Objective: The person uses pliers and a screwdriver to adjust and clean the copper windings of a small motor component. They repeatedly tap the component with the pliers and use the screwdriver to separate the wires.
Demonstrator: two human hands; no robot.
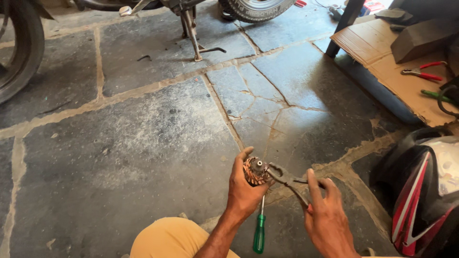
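Left hand (245, 191) grips a copper-wound armature (256, 172); right hand (327, 215), at three o'clock, squeezes pliers (287, 180) onto its shaft (screwdriver (259, 233) below). A slip could gouge the windings.

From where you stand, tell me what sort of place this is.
Probably a motorcycle repair spot: a motorcycle wheel and stand on the stone floor, red-handled pliers on cardboard.
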